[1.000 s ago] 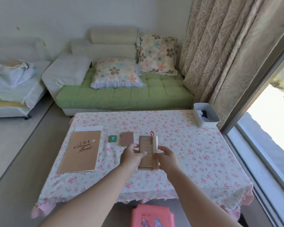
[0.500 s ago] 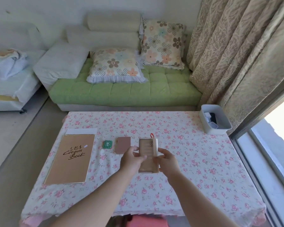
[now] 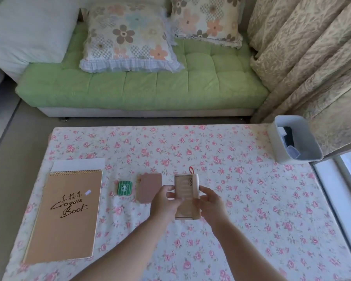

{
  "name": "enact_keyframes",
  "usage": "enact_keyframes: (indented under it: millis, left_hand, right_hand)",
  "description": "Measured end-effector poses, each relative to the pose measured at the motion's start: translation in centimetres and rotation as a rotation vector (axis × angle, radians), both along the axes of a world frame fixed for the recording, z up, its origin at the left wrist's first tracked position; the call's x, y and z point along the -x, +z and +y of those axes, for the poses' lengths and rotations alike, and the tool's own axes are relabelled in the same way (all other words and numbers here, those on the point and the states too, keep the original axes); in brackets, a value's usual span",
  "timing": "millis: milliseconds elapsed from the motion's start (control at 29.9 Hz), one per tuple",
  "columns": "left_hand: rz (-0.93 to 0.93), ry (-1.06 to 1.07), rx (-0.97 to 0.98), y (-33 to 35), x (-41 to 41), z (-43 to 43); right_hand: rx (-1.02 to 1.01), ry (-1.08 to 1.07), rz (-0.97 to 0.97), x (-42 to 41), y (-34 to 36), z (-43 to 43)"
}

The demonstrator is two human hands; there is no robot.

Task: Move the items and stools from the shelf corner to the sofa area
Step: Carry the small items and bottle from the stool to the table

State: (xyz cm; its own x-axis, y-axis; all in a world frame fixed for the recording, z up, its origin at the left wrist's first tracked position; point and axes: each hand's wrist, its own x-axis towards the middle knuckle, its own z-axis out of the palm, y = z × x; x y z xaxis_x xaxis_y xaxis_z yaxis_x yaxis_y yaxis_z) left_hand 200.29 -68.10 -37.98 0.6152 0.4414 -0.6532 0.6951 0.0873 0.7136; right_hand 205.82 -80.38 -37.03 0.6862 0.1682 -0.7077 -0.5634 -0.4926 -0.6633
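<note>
Floral-cloth table (image 3: 251, 199); left hand (image 3: 164, 203) and right hand (image 3: 210, 205) both clamped on tan box (image 3: 186, 191).

Both forearms bare to frame edge, no sleeves, L hand (image 3: 164, 201) & R hand (image 3: 210, 202) ungloved.

The white bin's (image 3: 296, 138) contents are too shadowed to identify; the tan box's (image 3: 187, 191) lower face is hidden by fingers.

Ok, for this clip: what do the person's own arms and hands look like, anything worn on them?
Both forearms are bare up to the frame edge, with no sleeve in view. The left hand and right hand are bare too: no gloves, rings, watch or bracelet visible. No markings or cables show.
</note>
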Motion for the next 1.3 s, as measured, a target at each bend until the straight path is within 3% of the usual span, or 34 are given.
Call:
enact_keyframes:
  millis: [334, 669, 1003, 1304]
  left_hand:
    - [0.095, -0.071, 0.055, -12.4, -5.2, 2.7]
    - [0.191, -0.06, -0.015, -17.7, -7.2, 2.8]
    - [0.24, -0.146, -0.035, -16.5, -7.2, 2.1]
    - [0.126, -0.08, 0.009, -7.8, -5.2, 0.6]
  right_hand:
    - [0.142, 0.012, 0.067, -5.1, -11.5, 2.7]
    - [0.174, 0.104, 0.115, -7.2, -16.7, 3.9]
    - [0.2, 0.104, 0.109, -6.8, -16.1, 2.9]
    - [0.165, 0.055, -0.005, -5.3, -7.5, 0.9]
